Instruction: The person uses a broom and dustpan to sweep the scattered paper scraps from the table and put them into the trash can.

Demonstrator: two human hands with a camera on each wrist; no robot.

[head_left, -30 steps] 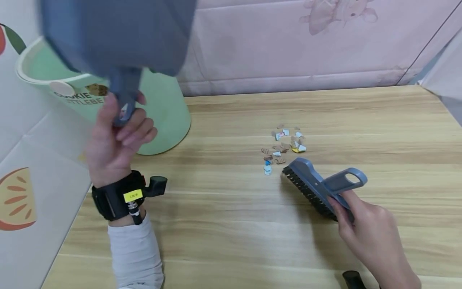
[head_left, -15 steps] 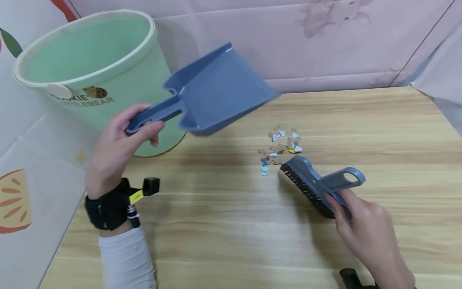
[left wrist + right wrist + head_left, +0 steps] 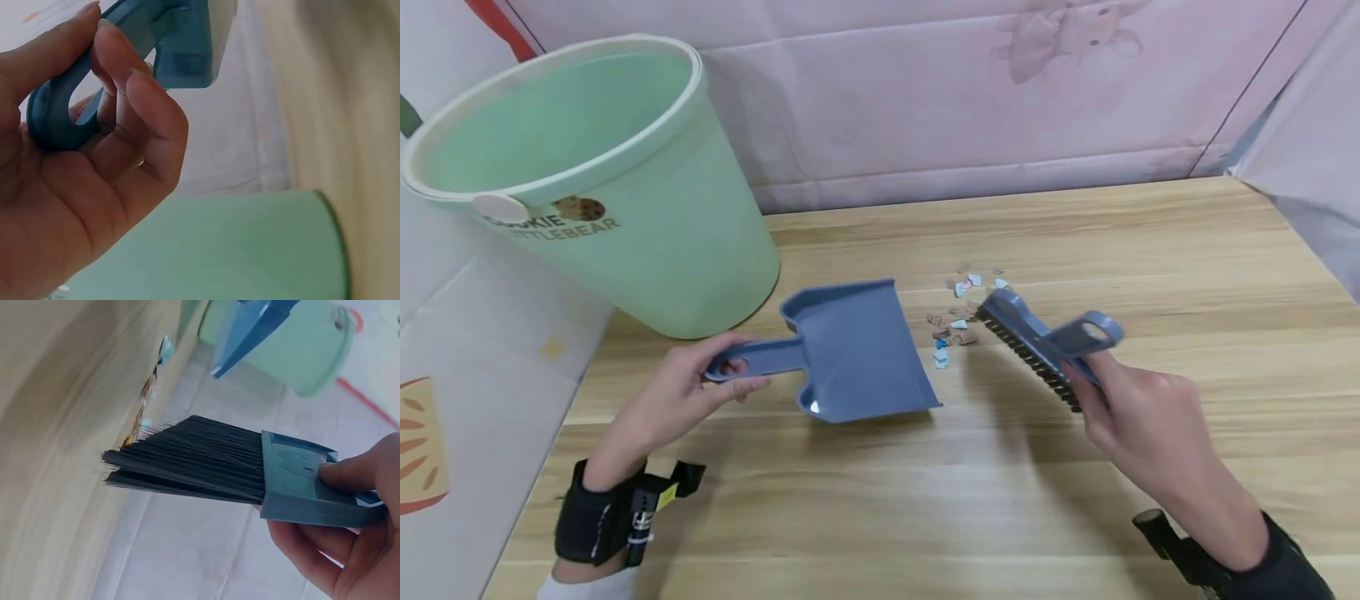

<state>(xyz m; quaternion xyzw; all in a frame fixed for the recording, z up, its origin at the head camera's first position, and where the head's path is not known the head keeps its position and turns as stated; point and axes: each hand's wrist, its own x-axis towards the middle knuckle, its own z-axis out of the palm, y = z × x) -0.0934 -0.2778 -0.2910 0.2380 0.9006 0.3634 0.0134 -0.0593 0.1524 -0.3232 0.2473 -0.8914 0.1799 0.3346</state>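
Clearly, the scraps (image 3: 958,324) lie toward the far edge of the bench (image 3: 865,508), between the dustpan (image 3: 868,350) (fingers of the left hand (image 3: 676,398) pinch it) and the brush (image 3: 1026,324), whose long axis slants from them to the gripping right hand (image 3: 1153,429).

A green bucket (image 3: 707,217) blocks the far left. 1 gap, strewn with scraps (image 3: 959,324), opens between dustpan (image 3: 868,354) and brush (image 3: 1036,334).
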